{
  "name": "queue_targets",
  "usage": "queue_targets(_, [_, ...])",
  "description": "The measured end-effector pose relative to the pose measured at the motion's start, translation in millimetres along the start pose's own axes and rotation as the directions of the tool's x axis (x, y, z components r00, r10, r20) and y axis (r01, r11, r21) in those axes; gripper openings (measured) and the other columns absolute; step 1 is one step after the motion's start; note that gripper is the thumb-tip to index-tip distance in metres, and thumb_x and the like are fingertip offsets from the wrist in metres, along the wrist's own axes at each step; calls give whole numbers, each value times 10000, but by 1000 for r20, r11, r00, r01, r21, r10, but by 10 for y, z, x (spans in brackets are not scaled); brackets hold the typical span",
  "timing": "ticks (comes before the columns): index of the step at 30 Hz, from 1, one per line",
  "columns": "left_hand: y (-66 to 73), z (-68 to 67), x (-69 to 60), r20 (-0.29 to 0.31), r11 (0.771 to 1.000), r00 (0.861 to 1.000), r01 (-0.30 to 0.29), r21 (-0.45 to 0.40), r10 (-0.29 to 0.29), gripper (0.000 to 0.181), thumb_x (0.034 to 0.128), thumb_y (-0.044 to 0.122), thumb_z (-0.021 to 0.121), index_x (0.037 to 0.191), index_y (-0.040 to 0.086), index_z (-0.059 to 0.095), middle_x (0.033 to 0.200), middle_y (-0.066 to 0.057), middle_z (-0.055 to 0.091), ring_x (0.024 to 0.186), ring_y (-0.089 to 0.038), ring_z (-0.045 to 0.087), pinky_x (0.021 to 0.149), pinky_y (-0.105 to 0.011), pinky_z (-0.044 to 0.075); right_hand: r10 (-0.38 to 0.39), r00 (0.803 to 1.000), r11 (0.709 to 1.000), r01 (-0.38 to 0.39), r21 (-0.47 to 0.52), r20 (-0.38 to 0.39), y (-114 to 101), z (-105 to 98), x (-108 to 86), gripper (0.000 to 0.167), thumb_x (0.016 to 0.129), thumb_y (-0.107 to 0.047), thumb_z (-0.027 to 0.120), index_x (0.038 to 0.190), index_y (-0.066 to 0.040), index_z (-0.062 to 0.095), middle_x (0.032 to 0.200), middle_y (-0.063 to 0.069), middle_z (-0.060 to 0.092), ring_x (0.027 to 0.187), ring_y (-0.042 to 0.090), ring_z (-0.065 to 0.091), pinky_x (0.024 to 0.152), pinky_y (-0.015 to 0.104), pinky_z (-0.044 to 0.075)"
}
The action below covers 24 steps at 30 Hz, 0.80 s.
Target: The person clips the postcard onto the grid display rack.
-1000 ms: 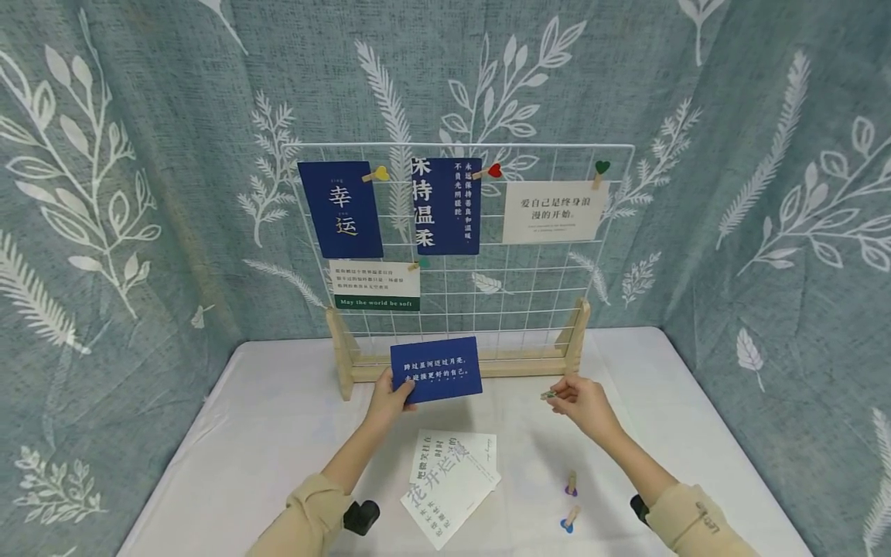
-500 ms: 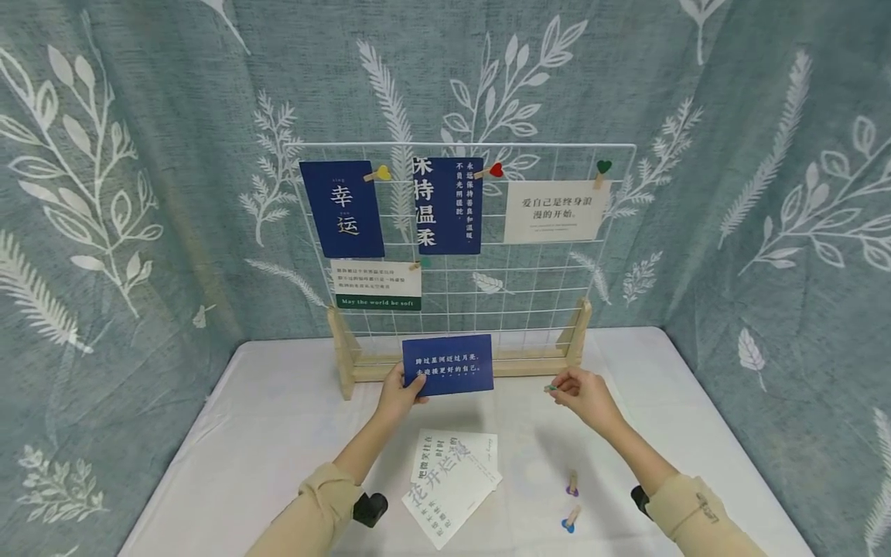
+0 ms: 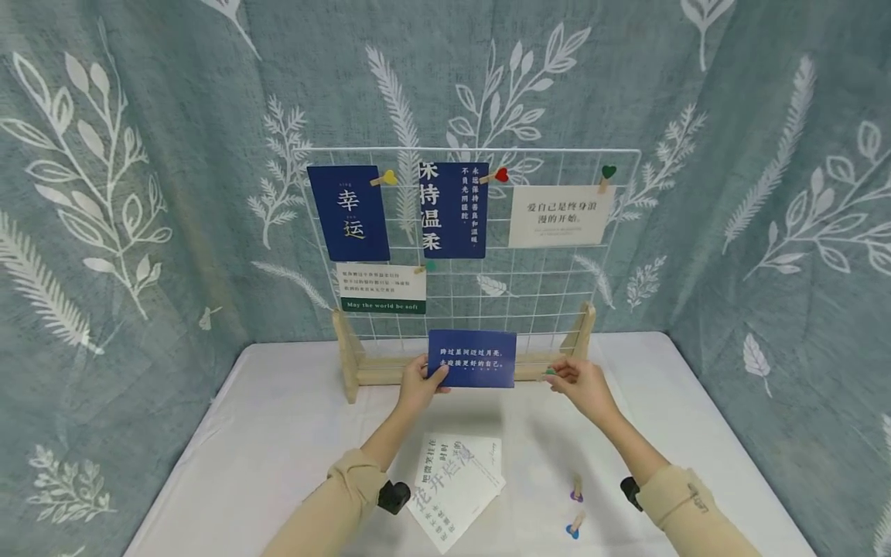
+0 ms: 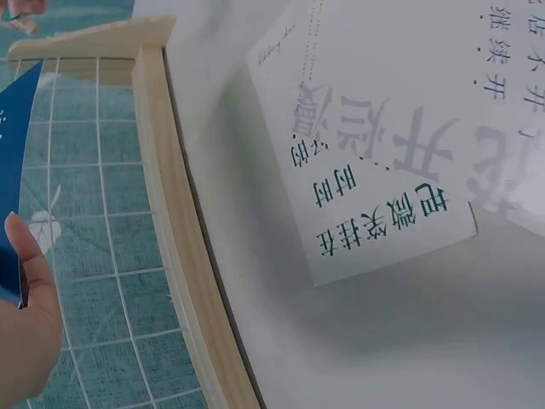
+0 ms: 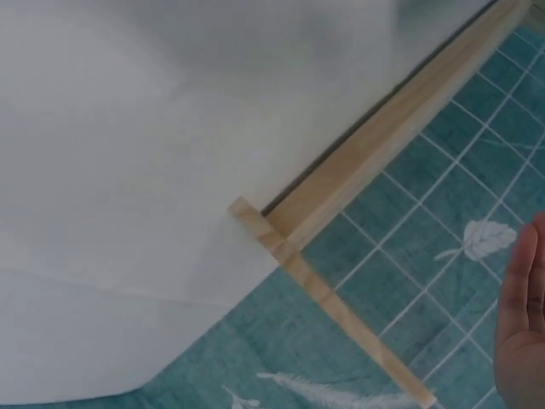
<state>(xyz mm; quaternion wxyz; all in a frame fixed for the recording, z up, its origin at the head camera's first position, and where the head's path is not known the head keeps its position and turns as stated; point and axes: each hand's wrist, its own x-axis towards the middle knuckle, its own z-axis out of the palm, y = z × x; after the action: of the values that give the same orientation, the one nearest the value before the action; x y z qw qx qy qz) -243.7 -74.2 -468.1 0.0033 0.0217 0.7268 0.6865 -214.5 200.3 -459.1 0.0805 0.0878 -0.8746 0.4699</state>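
My left hand grips a dark blue card with white writing by its left end, thumb on the front. The card stands in front of the lower part of a white wire grid with wooden feet. To the right of the card, my right hand pinches a small wooden clothespin with a green decoration, apart from the card. The left wrist view catches part of the left hand and the card. Only part of the right hand shows in the right wrist view.
On the grid hang two blue cards, a white card and a white-and-green card, each with a heart clothespin. Overlapping white cards lie on the table, left of a purple clothespin and a blue clothespin.
My left hand has carried the blue card rightward and slightly up, levelling it. The right hand has risen a little with the clothespin. The gap between card and clothespin has narrowed.
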Motion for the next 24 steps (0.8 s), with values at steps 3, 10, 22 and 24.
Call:
queue_targets(3, [-23, 78, 25, 8, 1000, 1000, -29, -7, 29, 246, 914, -44, 540, 1111, -189, 512, 1023, -370, 622, 781, -284, 702, 581, -200, 568, 6, 999, 1000, -6, -6, -42, -11, 6, -11, 168, 849, 3, 654, 982, 103, 634, 832, 202, 684, 697, 228, 683, 630, 220, 572])
queue_targets(10, [65, 138, 144, -75, 998, 996, -49, -44, 45, 226, 914, -19, 557, 1080, -172, 539, 1013, -353, 627, 703, -127, 672, 596, -171, 560, -54, 990, 998, 56, 14, -129, -138, 13, 116, 222, 857, -27, 656, 1039, 98, 637, 842, 216, 685, 697, 246, 686, 630, 173, 552])
queue_targets(22, [173, 192, 407, -123, 989, 986, -123, -86, 112, 223, 914, 4, 569, 1068, -157, 560, 999, -322, 652, 628, 19, 575, 578, -131, 526, -66, 952, 982, 115, 149, -300, -311, 67, 450, 221, 846, -4, 662, 1028, 119, 635, 922, 282, 669, 683, 40, 648, 650, 110, 528])
queue_targets(24, [212, 189, 440, -123, 988, 983, -143, -64, 134, 218, 918, 12, 565, 1064, -151, 562, 998, -322, 650, 623, 22, 560, 581, -140, 528, -46, 944, 973, 116, 199, -326, -328, 96, 488, 227, 849, -1, 657, 1036, 125, 629, 934, 294, 661, 666, -41, 607, 646, 92, 519])
